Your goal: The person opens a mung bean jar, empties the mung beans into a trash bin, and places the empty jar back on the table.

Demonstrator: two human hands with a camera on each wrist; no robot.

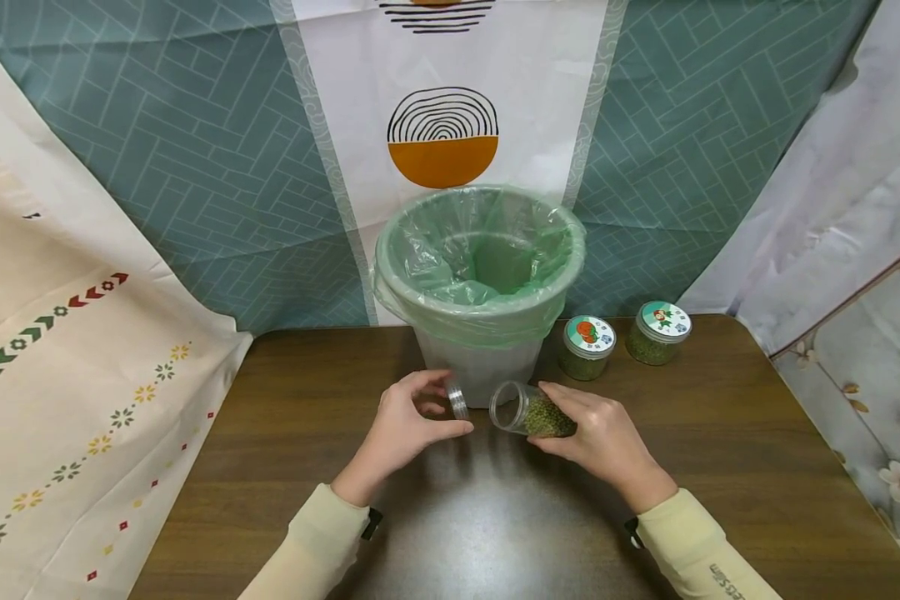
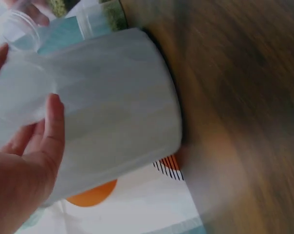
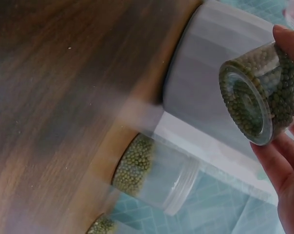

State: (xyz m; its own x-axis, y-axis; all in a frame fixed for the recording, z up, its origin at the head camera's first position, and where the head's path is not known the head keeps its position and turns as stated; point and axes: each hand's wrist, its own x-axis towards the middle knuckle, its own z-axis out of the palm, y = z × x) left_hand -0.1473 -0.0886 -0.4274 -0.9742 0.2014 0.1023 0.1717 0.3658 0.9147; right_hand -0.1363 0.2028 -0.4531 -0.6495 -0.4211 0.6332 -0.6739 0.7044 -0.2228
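My left hand pinches a clear round jar lid by its edge, between thumb and fingers. The lid stands on edge, facing the jar, and looks almost see-through in the left wrist view. In my right hand is a clear jar, gripped around its base end. It is tipped onto its side, its uncovered mouth pointing left toward the lid. Green mung beans lie inside it, gathered toward the base and lower side. A small gap separates jar and lid, both held in front of the bin's lower wall.
A bin lined with a green plastic bag stands at the table's back. To its right are two lidded jars of green beans, one with a tomato-like picture label, the other jar farther right. Patterned cloth hangs behind the wooden table.
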